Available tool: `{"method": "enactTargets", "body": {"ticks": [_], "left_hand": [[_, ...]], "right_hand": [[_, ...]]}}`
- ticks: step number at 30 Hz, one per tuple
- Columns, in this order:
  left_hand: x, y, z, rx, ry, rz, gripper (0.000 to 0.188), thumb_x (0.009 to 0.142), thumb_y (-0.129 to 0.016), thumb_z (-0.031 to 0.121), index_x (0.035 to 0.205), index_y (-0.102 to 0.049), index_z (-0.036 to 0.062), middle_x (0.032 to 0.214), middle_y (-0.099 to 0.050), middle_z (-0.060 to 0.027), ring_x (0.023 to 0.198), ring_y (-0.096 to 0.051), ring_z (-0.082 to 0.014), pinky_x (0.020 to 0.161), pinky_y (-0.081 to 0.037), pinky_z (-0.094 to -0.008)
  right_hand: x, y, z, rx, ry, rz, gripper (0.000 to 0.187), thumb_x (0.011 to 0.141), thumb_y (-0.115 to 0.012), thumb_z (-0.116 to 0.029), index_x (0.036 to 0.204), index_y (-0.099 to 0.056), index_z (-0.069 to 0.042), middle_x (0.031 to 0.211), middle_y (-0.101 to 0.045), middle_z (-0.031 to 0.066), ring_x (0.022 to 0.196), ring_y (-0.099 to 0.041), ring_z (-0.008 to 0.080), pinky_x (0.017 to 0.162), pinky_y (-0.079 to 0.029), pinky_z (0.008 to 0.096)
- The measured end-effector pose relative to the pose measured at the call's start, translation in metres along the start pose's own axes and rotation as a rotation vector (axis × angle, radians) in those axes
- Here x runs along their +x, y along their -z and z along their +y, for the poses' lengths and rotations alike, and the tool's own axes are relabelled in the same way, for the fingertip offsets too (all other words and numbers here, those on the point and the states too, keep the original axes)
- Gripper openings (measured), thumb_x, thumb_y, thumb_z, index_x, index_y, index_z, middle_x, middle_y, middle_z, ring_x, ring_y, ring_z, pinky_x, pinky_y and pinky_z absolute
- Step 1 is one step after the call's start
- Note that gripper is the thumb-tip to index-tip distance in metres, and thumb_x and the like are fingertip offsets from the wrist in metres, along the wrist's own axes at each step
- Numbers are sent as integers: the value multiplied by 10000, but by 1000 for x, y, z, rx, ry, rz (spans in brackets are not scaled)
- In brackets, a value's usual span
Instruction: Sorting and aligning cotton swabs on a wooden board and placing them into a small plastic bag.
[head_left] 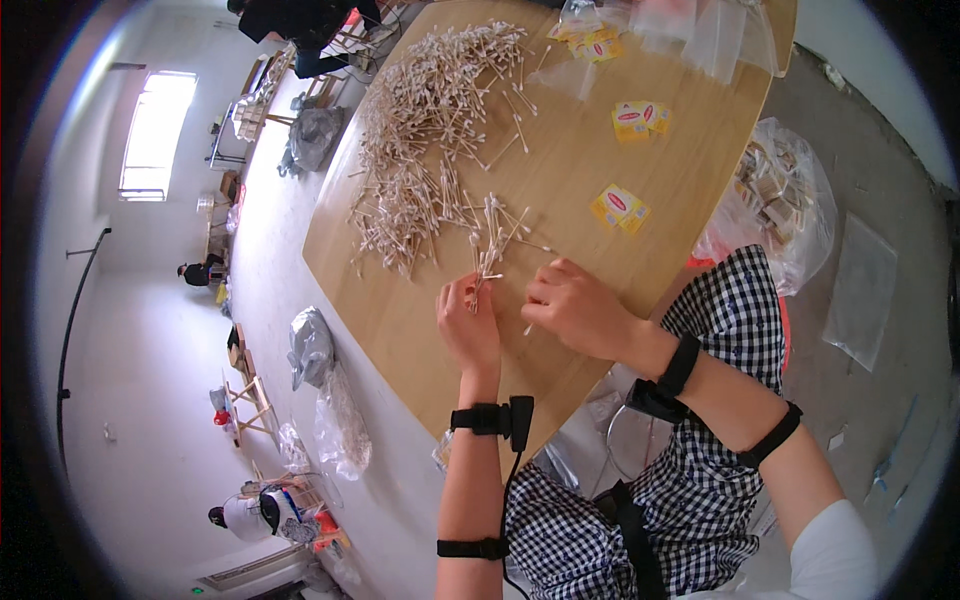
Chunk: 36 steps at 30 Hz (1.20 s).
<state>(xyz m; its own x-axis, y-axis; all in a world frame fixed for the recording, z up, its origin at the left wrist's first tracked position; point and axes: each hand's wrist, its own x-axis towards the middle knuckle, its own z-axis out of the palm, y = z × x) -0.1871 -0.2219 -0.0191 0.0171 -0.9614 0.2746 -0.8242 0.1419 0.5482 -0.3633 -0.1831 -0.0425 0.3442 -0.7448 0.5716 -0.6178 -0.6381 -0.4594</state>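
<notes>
A bundle of cotton swabs fans out upward from my left hand, whose fingers are closed around its lower end near the table's front. Just to the right, my right hand is curled with the fingers pinched. A white swab tip pokes out below those fingers; the rest of that swab is hidden by the hand. Beyond both hands, a large loose heap of cotton swabs spreads over the far left of the wooden table. A few stray swabs lie at its right edge.
Yellow printed cards lie to the right, with more cards behind them. Clear plastic bags rest at the far right corner. A big filled clear sack stands on the floor at right. Other people are across the room.
</notes>
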Motion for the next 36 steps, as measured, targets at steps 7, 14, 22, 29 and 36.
{"method": "enactTargets", "body": {"ticks": [7, 14, 22, 29, 36], "left_hand": [[-61, 30, 0, 48, -41, -81, 143, 825, -671, 50, 963, -661, 16, 959, -662, -115, 921, -612, -287, 816, -492, -371], [-86, 43, 8, 43, -26, -105, 282, 824, -668, 38, 1101, -619, 26, 1077, -666, -133, 1006, -606, -304, 873, -485, -382], [-82, 32, 9, -125, -42, -119, 515, 854, -673, 34, 1323, -461, 15, 1166, -650, -136, 1128, -601, -257, 957, -463, -369], [-98, 51, 5, -95, 8, -145, 362, 833, -689, 21, 1180, -588, 25, 1141, -658, -115, 1094, -609, -240, 937, -474, -350], [-95, 51, 1, 55, -112, -35, 223, 814, -709, 38, 1032, -661, 25, 993, -673, -107, 938, -634, -246, 839, -500, -343]], "right_hand": [[-2, -20, -26, 31, 204, -11, 64, 748, -574, -162, 754, -614, -112, 871, -602, 37, 990, -563, 201, 944, -420, 352], [3, -12, -32, 32, 68, -12, 122, 755, -613, -134, 864, -580, -89, 909, -572, 34, 1004, -546, 208, 928, -421, 352], [10, -15, -23, 25, 59, 1, 470, 724, -640, -35, 1189, -575, -62, 1194, -604, 107, 1252, -485, 279, 1122, -310, 430], [8, -1, -16, 81, 82, -260, 371, 756, -648, -66, 1127, -628, -67, 1162, -631, 72, 1232, -518, 212, 1171, -237, 447], [8, -11, -11, 18, 93, -156, 112, 828, -638, -118, 916, -698, -81, 953, -676, 46, 1111, -590, 196, 1122, -306, 427]]}}
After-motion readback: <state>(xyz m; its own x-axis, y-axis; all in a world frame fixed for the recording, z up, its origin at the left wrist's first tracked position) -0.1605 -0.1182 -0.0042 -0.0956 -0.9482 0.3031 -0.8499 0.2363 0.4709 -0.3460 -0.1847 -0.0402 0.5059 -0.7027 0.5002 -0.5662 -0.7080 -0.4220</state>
